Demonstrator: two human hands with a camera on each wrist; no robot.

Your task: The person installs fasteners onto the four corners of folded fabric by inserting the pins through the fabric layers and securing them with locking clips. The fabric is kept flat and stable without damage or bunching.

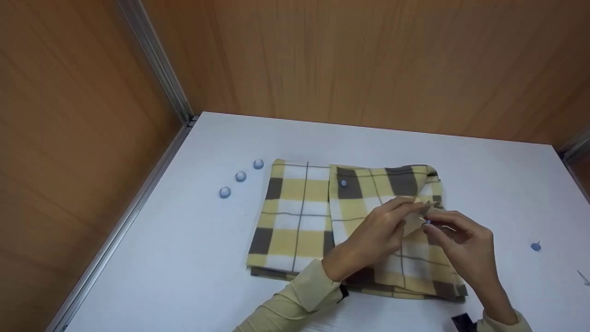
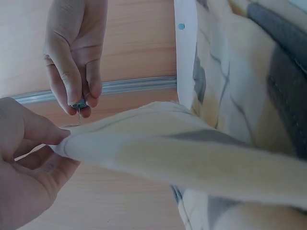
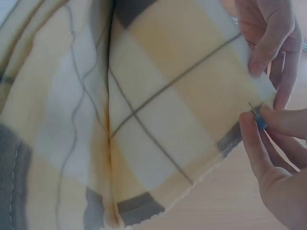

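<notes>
A folded yellow, white and grey plaid cloth [image 1: 295, 221] lies on the table. My left hand [image 1: 375, 228] pinches a lifted edge of it near the right side; the left wrist view shows this left hand [image 2: 29, 163] with the edge between thumb and fingers. Close beside that edge, my right hand [image 1: 470, 244] pinches a blue-headed pin [image 3: 260, 122] between thumb and fingertips. In the left wrist view the thin metal point of the pin [image 2: 79, 104] is directed down at the cloth; whether it touches cannot be told. A blue round head [image 1: 343, 183] sits on the cloth's upper part.
Three pale blue round caps [image 1: 240, 176] stand in a slanted row left of the cloth. On the right lies another blue-headed pin [image 1: 535, 246], its point up. A small pointed object [image 1: 583, 277] is cut off at the right border. Wooden panels [image 1: 345, 60] enclose the white table [image 1: 184, 240].
</notes>
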